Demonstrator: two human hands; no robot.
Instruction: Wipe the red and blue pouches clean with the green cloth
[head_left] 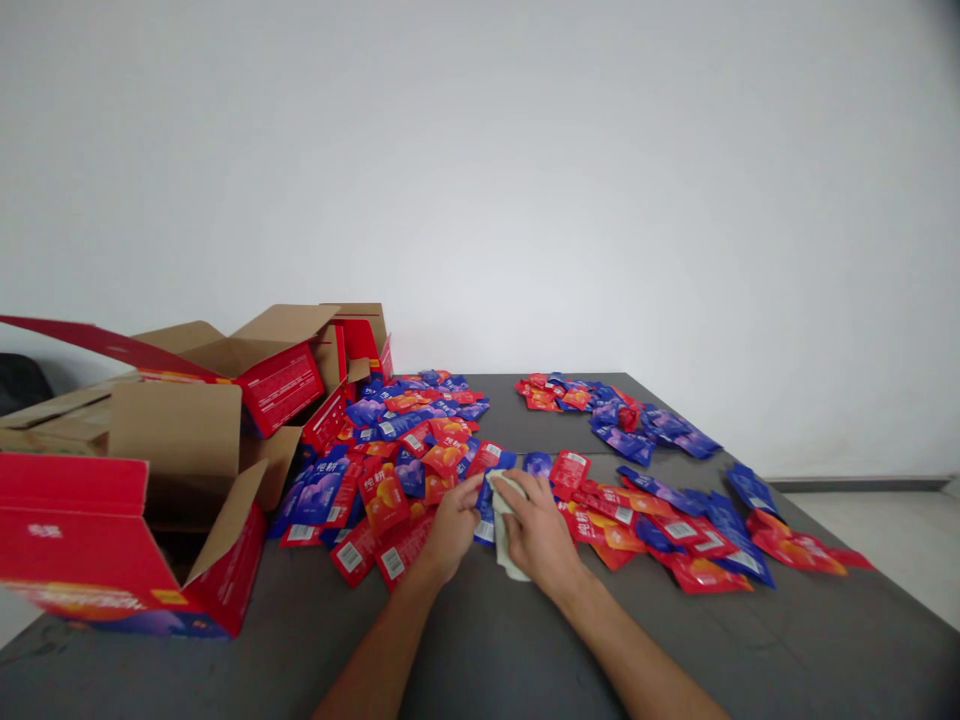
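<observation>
Dark grey table [517,655], plain white wall [480,180], pale floor [892,525]

Boxes [90,550] line the left edge of the table [517,650], packets [384,497] heaped beside them, others near the right edge.

A blue packet [484,508] with a white barcode panel was held over the bench [510,640], its left edge at the left hand [454,525], partly covered. Against it lay a pale, whitish cloth [503,540], bunched and creased under the right hand [538,525], its loose end hanging toward the near side.
</observation>
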